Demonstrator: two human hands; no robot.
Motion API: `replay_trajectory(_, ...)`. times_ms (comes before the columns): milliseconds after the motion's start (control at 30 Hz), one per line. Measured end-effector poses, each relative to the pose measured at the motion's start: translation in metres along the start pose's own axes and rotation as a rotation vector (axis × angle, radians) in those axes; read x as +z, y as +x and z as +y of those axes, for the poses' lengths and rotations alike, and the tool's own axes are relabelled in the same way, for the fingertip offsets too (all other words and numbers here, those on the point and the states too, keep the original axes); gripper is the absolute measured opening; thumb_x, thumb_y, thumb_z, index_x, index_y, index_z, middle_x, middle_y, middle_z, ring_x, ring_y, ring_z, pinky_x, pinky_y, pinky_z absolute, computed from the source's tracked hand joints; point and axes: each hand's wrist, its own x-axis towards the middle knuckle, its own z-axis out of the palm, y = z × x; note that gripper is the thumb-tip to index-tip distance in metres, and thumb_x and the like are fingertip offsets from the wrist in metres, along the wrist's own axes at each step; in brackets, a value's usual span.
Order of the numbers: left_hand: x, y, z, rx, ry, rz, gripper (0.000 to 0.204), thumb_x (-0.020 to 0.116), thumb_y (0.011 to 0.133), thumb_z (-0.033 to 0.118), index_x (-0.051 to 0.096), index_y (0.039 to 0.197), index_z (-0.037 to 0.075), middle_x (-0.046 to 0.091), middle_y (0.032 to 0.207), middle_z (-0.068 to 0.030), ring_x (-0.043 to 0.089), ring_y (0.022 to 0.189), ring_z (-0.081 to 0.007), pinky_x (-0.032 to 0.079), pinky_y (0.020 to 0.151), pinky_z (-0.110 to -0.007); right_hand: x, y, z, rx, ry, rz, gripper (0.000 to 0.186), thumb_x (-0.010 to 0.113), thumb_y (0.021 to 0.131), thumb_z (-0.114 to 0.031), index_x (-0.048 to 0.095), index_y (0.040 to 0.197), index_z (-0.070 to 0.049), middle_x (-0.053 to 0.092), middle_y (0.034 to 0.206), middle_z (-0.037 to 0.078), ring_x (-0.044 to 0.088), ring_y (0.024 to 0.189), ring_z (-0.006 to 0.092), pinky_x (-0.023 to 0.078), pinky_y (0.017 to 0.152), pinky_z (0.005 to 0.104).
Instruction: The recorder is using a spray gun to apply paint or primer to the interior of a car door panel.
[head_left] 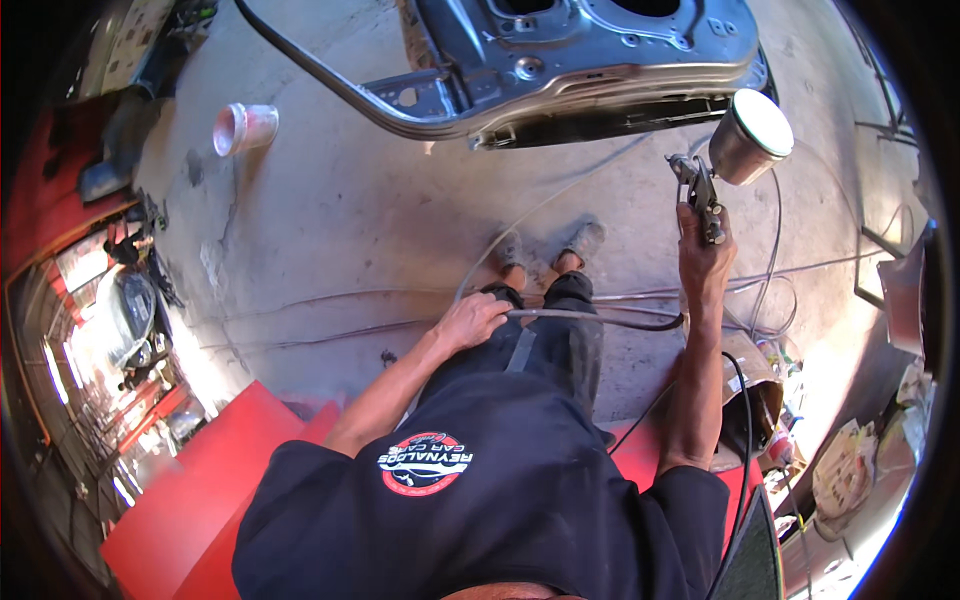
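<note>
My right hand (pixel 705 250) is closed around the handle of a metal spray gun (pixel 700 190), raised at the right of my body. A silver cup (pixel 744 150) with a pale top is attached to the gun. My left hand (pixel 480 318) grips a grey hose (pixel 600 316), which crosses in front of my thighs toward my right hand and bends below it. Ahead of me is a grey metal car door panel (pixel 590 85), with cut-outs and a long curved black strip along its left side.
A pinkish bucket (pixel 243 128) stands on the concrete floor (pixel 330 220) at upper left. Several hoses snake around my feet. Red panels (pixel 190 480) lie behind me. Cluttered red and metal items line the left side; a cardboard box (pixel 755 395) and scraps are at the right.
</note>
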Motion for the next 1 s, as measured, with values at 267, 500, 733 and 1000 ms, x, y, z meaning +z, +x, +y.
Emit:
replay_trajectory(267,0.005,-0.031,-0.037,-0.050,0.004,0.005,0.024,0.067,0.094,0.022,0.071,0.114,0.010,0.067,0.097,-0.0145,0.065,0.099,-0.0363,0.052,0.087,-0.049,0.046,-0.032,-0.039,-0.092,0.010,-0.116,0.036,0.080,0.093,-0.032,0.064,0.103,-0.002,0.066,0.072,0.020,0.067,0.065,0.0375,0.051,0.060,0.0403)
replay_trajectory(500,0.008,-0.046,-0.060,-0.042,0.031,-0.012,0.023,0.067,0.095,0.021,0.071,0.113,0.009,0.066,0.097,-0.0146,0.064,0.099,-0.0364,0.051,0.086,-0.048,0.077,-0.051,-0.064,-0.084,0.114,-0.254,0.042,0.079,0.092,-0.038,0.063,0.104,0.000,0.064,0.069,0.020,0.066,0.063,0.0393,0.050,0.059,0.0414)
replay_trajectory(733,0.006,-0.048,-0.066,-0.044,0.053,-0.036,0.023,0.068,0.094,0.022,0.072,0.113,0.010,0.066,0.095,-0.0143,0.064,0.097,-0.0361,0.051,0.085,-0.048,0.081,-0.058,-0.081,-0.064,0.184,-0.356,0.041,0.078,0.093,-0.036,0.063,0.102,0.001,0.064,0.072,0.020,0.064,0.065,0.0362,0.050,0.063,0.0417)
replay_trajectory(1000,0.002,-0.032,-0.050,-0.033,0.058,-0.041,0.024,0.066,0.096,0.023,0.072,0.115,0.010,0.066,0.096,-0.0139,0.064,0.098,-0.0359,0.052,0.085,-0.048,0.062,-0.033,-0.047,-0.015,0.209,-0.241,0.040,0.080,0.093,-0.034,0.064,0.102,0.001,0.064,0.070,0.018,0.061,0.061,0.0317,0.050,0.061,0.0400)
